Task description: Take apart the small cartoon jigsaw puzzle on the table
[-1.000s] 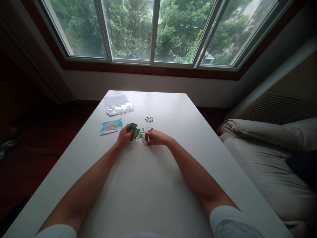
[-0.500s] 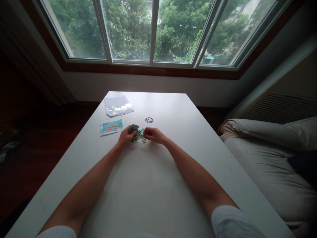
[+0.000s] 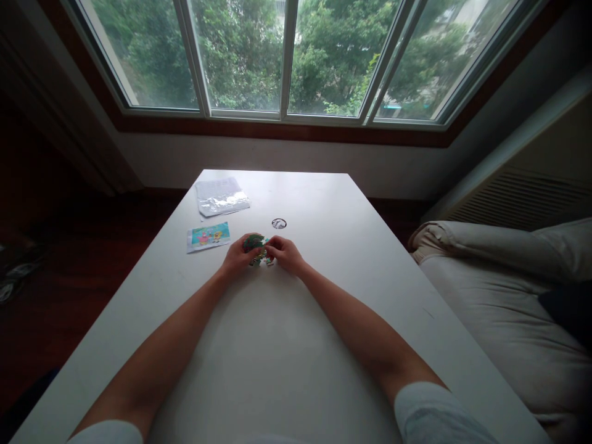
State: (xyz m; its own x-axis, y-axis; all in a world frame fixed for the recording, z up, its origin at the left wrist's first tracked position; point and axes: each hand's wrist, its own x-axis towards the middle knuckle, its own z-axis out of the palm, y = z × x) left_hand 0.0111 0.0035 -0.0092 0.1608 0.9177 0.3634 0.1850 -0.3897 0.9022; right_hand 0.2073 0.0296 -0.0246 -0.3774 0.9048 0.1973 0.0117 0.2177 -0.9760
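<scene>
A small heap of colourful jigsaw pieces (image 3: 257, 248) lies on the white table (image 3: 277, 345), mostly green and teal. My left hand (image 3: 237, 259) is closed around the left side of the heap. My right hand (image 3: 285, 253) is closed on its right side, fingers curled in against the pieces. The two hands nearly meet over the heap and hide most of it. Which single pieces each hand grips is too small to tell.
A cartoon picture card (image 3: 208, 236) lies left of the hands. Behind it lies a clear plastic bag (image 3: 221, 197). A round hole (image 3: 278, 223) sits in the table beyond the heap. A pale sofa (image 3: 499, 290) stands to the right, windows ahead.
My right hand has slid left towards my left hand, and the spread of pieces between them has been pushed together into a tighter heap.
</scene>
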